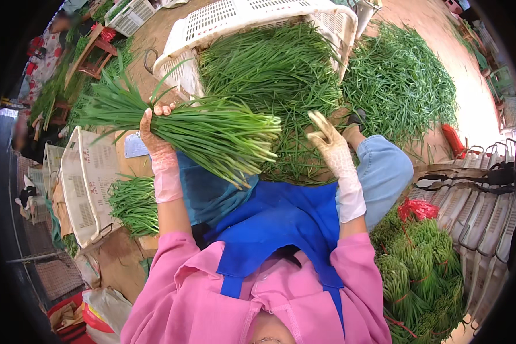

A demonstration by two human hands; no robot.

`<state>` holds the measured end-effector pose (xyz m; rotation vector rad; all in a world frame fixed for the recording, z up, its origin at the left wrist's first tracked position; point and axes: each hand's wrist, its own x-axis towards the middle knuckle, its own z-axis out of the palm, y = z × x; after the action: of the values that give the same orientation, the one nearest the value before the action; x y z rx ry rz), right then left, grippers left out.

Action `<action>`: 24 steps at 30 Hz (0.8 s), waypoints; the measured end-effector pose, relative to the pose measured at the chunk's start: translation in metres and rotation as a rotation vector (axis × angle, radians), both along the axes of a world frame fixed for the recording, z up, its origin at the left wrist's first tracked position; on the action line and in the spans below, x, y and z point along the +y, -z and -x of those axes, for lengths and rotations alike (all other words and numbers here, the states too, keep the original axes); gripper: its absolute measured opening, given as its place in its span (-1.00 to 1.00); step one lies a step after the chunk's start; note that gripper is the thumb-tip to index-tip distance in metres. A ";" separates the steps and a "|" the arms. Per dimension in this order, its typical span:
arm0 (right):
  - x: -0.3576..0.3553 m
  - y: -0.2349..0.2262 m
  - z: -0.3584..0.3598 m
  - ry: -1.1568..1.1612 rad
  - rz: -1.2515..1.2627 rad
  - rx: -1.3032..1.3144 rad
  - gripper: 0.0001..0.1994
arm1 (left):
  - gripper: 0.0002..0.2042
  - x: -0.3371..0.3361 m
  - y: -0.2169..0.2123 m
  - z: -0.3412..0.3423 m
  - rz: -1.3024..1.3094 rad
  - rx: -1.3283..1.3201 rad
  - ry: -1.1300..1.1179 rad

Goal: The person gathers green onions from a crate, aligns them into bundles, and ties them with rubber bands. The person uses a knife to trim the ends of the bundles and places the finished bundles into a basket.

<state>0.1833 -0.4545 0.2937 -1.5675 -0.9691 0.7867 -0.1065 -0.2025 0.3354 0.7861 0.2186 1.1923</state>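
My left hand point(157, 136), in a pale, soiled glove, is wrapped round a thick bunch of garlic chives point(220, 129). Pale cut ends of the bunch point right, and the green tips fan out to the left. Apart from the bunch, to its right, my right hand point(330, 143) is raised in a similar glove with its fingers stretched out and nothing in them. Beyond both hands, a white plastic basket point(223, 20) lies tipped on its side. A large heap of loose chives point(275, 63) spills from it toward my legs.
Another pile of greens point(401, 86) covers the floor at the far right. Tied bundles point(421, 269) with budded tips lie at the near right, beside stacked grey baskets point(481, 212). On the left, more chives point(134, 203) rest next to a white basket point(91, 186).
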 end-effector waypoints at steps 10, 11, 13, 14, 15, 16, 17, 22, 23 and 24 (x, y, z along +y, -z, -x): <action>0.002 0.030 -0.003 -0.170 0.050 -0.731 -0.86 | -0.65 -0.016 -0.020 0.010 -0.170 -0.008 0.054; -0.012 0.048 -0.018 -0.207 0.342 -0.840 -0.84 | -0.65 -0.017 -0.026 0.011 -0.191 -0.021 0.047; -0.030 0.043 -0.022 -0.289 0.831 -1.103 -0.75 | -0.65 -0.023 -0.033 0.010 -0.169 -0.036 0.051; -0.027 0.040 -0.020 -0.179 0.623 -0.946 -0.67 | -0.64 -0.024 -0.036 0.011 -0.184 -0.029 0.068; -0.022 0.035 -0.014 -0.071 0.416 -0.785 -0.59 | -0.64 -0.025 -0.039 0.012 -0.199 -0.021 0.084; -0.011 0.025 -0.011 -0.134 0.303 -0.497 -0.47 | -0.64 -0.030 -0.043 0.009 -0.221 0.022 0.092; 0.002 -0.006 0.003 -0.164 0.165 -0.321 -0.43 | -0.64 -0.032 -0.042 0.009 -0.227 0.033 0.102; 0.057 -0.023 0.048 -0.446 -0.017 -0.018 -0.28 | -0.62 -0.043 -0.049 -0.004 -0.203 -0.019 0.198; 0.062 -0.024 0.057 -0.523 0.050 0.189 -0.26 | -0.62 -0.042 -0.050 -0.002 -0.210 -0.012 0.181; 0.057 -0.029 0.063 -0.589 0.019 0.175 -0.26 | -0.62 -0.041 -0.051 -0.001 -0.216 -0.005 0.164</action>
<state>0.1200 -0.3974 0.3224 -1.2049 -1.3121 1.3179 -0.1058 -0.2431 0.3867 0.9710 0.0197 1.0734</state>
